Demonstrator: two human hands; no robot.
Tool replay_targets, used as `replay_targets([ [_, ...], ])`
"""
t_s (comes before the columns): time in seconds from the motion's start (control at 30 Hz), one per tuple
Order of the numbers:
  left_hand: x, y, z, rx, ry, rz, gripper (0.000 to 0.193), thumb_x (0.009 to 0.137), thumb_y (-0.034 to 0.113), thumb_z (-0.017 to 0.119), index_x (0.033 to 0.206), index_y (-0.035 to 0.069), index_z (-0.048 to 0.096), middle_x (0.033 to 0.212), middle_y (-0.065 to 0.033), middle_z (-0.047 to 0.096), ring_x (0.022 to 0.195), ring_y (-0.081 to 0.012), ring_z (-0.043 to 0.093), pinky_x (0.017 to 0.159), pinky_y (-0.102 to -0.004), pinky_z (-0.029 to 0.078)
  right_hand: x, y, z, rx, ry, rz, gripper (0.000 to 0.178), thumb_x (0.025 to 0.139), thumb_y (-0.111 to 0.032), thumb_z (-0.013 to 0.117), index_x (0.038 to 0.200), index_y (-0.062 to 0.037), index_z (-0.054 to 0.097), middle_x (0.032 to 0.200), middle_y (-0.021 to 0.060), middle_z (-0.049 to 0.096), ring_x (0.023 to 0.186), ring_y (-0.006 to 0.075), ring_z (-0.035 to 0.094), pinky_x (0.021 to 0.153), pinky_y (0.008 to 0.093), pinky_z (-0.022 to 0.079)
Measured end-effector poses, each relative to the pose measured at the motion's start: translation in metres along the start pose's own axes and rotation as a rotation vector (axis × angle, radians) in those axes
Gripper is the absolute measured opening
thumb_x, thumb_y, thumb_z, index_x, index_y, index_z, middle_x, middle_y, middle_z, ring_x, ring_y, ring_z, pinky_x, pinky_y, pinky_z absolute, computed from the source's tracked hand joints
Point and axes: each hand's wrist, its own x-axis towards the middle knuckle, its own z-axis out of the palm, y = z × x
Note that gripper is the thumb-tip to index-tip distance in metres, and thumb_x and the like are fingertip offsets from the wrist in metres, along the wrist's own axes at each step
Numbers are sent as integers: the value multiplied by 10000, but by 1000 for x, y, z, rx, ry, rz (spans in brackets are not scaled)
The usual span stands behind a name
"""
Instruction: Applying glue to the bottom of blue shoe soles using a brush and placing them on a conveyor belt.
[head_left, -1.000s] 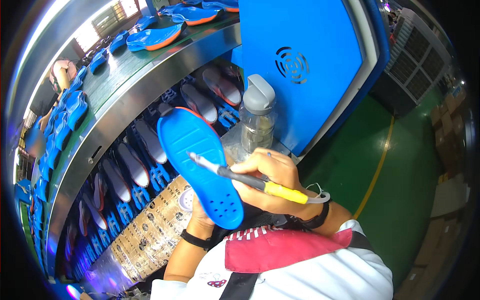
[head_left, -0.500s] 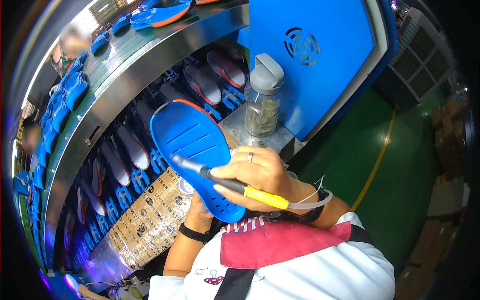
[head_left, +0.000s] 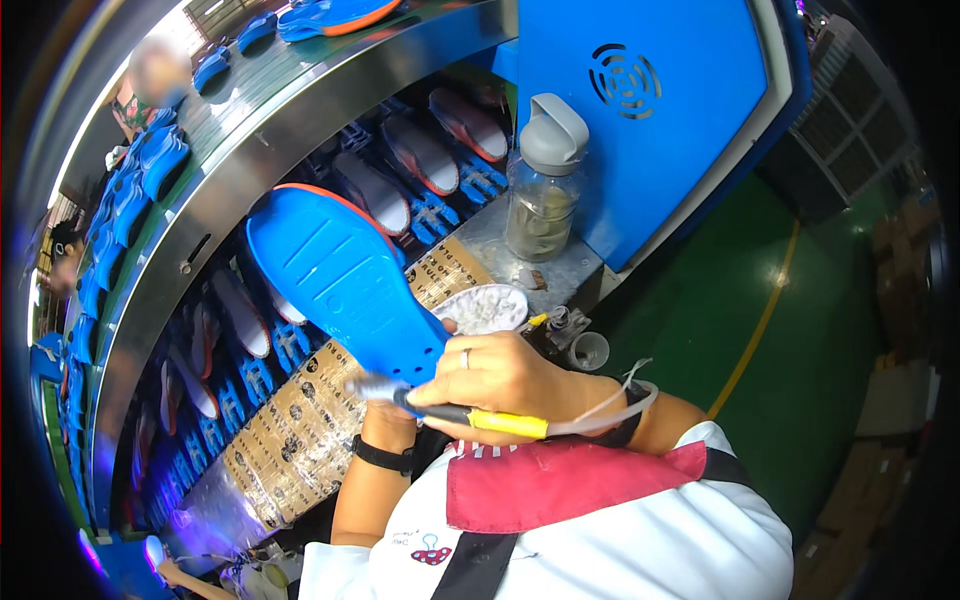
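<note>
Blue sole (head_left: 345, 285) has swung up and left of the clear jar (head_left: 540, 190) since 0.5 s ago, left hand (head_left: 395, 415) clamped on its heel (mostly hidden), right hand (head_left: 505, 380) closed on the yellow-handled brush (head_left: 450, 412), tip now at the heel edge.

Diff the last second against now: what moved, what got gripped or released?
The blue shoe sole moved up and to the left in view, its toe now nearer the steel conveyor edge. The right hand with the yellow-handled brush slid down to the sole's heel end. Nothing was taken up or let go: the left hand, mostly hidden, still holds the sole from below. The lidded jar stayed put.
</note>
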Motion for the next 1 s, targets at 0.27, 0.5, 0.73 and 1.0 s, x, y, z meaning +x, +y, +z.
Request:
replay_targets([
  [0.27, 5, 22, 7, -80, 116, -45, 839, 735, 581, 704, 1309, 24, 449, 1193, -215, 547, 1079, -389, 548, 917, -531, 499, -5, -1, 12, 193, 14, 187, 273, 724, -134, 764, 967, -42, 681, 748, 120, 642, 672, 275, 622, 636, 351, 503],
  [0.5, 9, 46, 6, -181, 36, 84, 852, 737, 548, 721, 1353, 39, 425, 1305, -189, 477, 1168, -377, 489, 971, -502, 474, -9, -4, 7, 201, -52, 262, 274, 759, -148, 755, 1003, -41, 691, 741, 117, 645, 659, 256, 621, 625, 339, 488],
  [0.73, 5, 65, 16, 79, 90, -29, 960, 683, 627, 717, 1349, -1, 426, 1238, -271, 524, 1099, -397, 555, 907, -495, 510, -10, -5, 3, 335, -122, 190, 288, 769, -210, 754, 1007, -59, 695, 786, 116, 667, 701, 293, 626, 686, 377, 495],
  [1.0, 3, 88, 16, 450, 310, -275, 704, 853, 440, 598, 1298, -85, 450, 1195, -308, 559, 1074, -414, 593, 917, -516, 494, -16, -3, -3, 257, -322, 142, 253, 791, -245, 717, 976, -75, 692, 766, 103, 653, 724, 290, 613, 660, 354, 484],
])
